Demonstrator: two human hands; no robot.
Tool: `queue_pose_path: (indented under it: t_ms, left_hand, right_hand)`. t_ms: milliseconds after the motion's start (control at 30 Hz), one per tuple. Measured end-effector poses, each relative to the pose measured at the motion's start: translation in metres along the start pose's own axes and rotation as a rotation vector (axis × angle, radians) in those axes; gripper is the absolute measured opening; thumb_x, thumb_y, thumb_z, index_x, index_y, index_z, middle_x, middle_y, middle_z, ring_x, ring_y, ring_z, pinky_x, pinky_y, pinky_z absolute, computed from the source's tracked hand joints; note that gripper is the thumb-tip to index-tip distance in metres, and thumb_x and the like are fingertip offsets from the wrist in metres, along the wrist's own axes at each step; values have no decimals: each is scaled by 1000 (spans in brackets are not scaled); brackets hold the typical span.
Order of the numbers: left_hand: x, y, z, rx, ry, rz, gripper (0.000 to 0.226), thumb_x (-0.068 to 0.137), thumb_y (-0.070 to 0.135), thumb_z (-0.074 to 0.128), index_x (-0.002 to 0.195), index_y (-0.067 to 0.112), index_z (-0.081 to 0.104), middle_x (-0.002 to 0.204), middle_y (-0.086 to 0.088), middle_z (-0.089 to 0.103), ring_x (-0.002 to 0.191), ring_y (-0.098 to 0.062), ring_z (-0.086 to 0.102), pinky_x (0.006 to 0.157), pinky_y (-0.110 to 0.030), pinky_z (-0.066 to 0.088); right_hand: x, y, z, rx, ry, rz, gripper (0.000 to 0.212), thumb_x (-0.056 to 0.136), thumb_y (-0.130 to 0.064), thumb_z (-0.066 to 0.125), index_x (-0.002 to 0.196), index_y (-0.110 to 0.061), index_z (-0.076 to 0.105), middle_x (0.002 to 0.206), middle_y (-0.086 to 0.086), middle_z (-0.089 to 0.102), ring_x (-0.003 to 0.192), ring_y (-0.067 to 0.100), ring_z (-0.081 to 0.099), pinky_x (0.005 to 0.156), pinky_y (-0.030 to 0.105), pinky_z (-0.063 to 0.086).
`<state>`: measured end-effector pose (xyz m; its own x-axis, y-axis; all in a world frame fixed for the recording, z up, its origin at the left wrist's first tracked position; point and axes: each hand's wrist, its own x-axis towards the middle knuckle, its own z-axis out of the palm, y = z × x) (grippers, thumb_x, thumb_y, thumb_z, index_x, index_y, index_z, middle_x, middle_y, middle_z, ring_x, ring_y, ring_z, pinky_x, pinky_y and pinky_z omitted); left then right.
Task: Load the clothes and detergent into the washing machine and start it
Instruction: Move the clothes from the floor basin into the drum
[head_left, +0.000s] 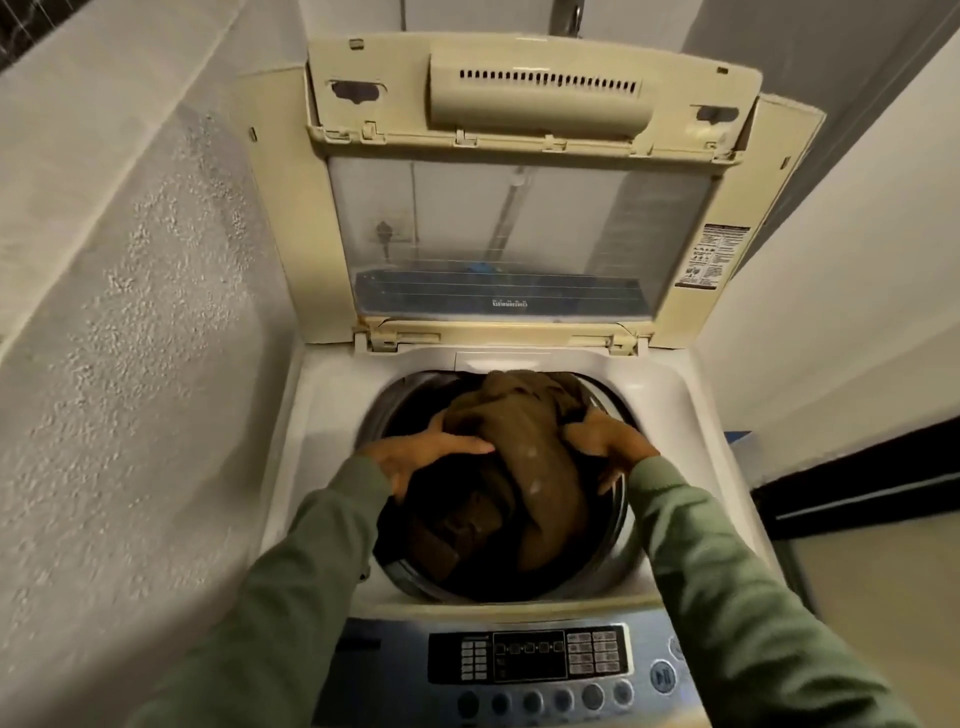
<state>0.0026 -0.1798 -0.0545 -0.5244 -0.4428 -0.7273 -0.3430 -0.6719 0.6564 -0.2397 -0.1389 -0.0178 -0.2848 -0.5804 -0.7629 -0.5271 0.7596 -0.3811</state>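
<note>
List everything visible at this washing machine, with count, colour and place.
Cream top-loading washing machine: one, cream-white, centre, between the walls.
Cream lid with clear window: one, raised upright at the back.
Brown clothes bundle: one heap, brown, in the drum opening.
Blue-grey control panel: one, front edge, buttons and a dark display.
Black-and-white warning label: one, on the lid's right frame.
Textured white walls: two, either side.
Green sleeves: two, lower frame.
Left hand: flat on the bundle's left side.
Right hand: on the bundle's right side; grip unclear.
</note>
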Motion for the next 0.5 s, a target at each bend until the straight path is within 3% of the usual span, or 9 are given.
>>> queue_pose_path:
  t_ms: [67,133,167,233,267,400,500]
  left_hand:
    - [11,-5,6,178,61,-21,111,56,53,86,148,36,26,134,2,52,118,-24,54,91,-38,52]
    - [30,-15,13,440,124,-73,102,74,55,74,153,32,14,158,-4,23,144,-30,25,117,-46,25]
    - [39,-20,14,552,135,-116,96,81,55,66,154,28,10,161,-4,12,147,-29,15,120,-45,15]
    - [51,-29,13,728,198,-173,84,91,50,57,155,21,12,161,-7,13,147,-29,17,120,-43,14]
    - [53,-33,11,769,240,-169,78,93,45,56,154,16,17,160,-9,18,146,-29,21,119,-43,17]
    - [51,-40,4,675,192,-54,68,97,18,56,152,8,18,158,-12,23,144,-26,26,116,-28,18]
    - [44,-35,-9,724,141,-66,100,83,11,73,154,26,4,157,-8,26,141,-27,30,115,-32,24]
  right_hand:
    - [-3,-7,-8,235,-174,79,95,73,-57,73,149,-25,27,147,11,41,121,48,48,72,66,53]
    - [-6,-11,-2,121,-214,48,125,53,-71,78,153,-38,9,158,5,24,131,49,39,69,62,56]
    - [-7,-13,5,-24,-192,3,130,50,-74,78,152,-44,2,161,6,11,137,49,31,78,61,54]
    - [1,-16,27,-284,-120,-65,132,51,-74,77,149,-48,-8,160,16,-16,144,47,17,105,59,39]
    - [6,-16,40,-364,-105,-70,134,52,-73,77,148,-48,-13,157,20,-23,144,48,15,112,56,32]
    - [34,-6,79,-555,-111,6,145,52,-68,81,143,-43,-30,153,30,-26,140,54,22,112,57,31]
    - [57,2,91,-580,-77,42,147,54,-66,82,142,-41,-33,154,31,-20,137,56,25,105,57,36]
